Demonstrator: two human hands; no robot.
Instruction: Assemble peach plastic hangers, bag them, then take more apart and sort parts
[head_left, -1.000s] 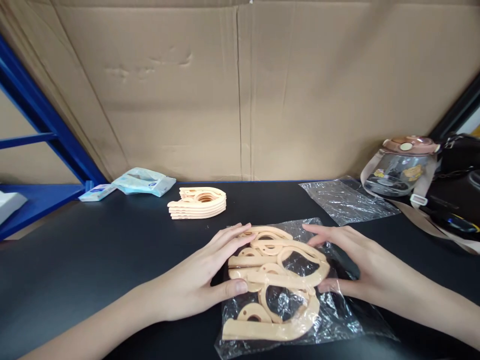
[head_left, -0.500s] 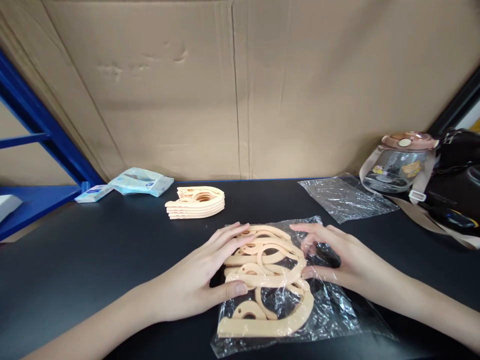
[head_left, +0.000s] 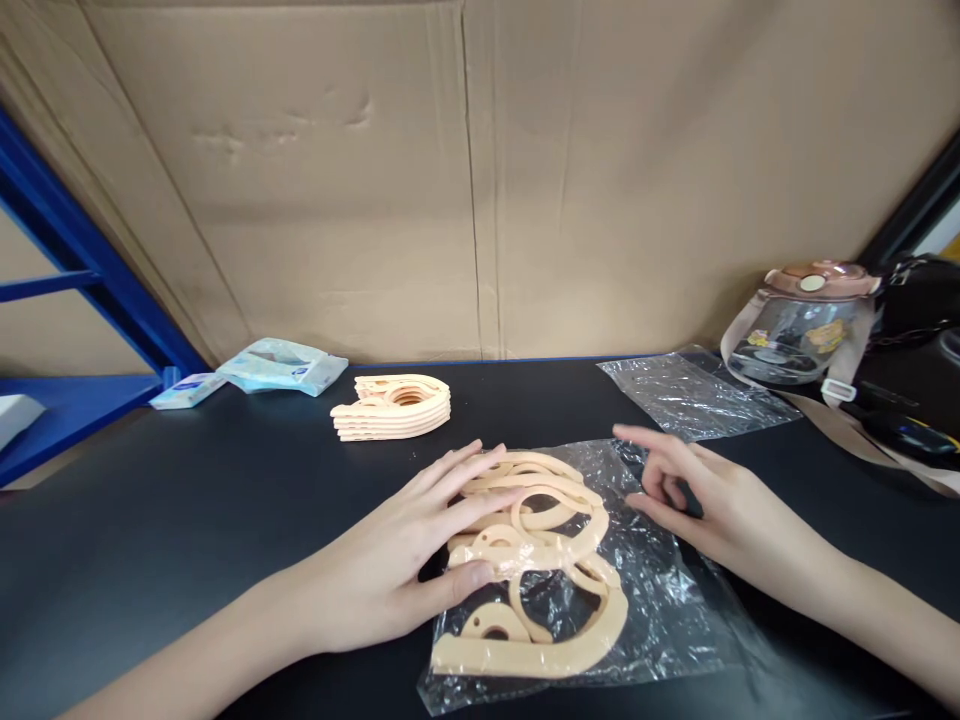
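Note:
Several cream folding hangers (head_left: 525, 655) lie overlapping inside a clear plastic bag (head_left: 660, 620) on the black table. My left hand (head_left: 431, 535) rests on the left side of the bag, fingers spread flat over the hangers. Above the bag's right part is my right hand (head_left: 694, 490), with index finger and thumb apart and the other fingers curled; nothing shows between them. Behind the bag stands a neat stack of the same cream hangers (head_left: 394, 408).
A second clear plastic bag (head_left: 697, 395) lies flat at the back right, beside a strapped water bottle (head_left: 799, 330) and a dark bag (head_left: 919, 350). Tissue packs (head_left: 285, 367) sit at the back left near a blue metal frame (head_left: 90, 240). Cardboard (head_left: 337, 200) walls the rear.
My right hand has moved right, away from the hangers, over the bag's flatter part. My left hand stays on the hangers, its fingers shifted only slightly.

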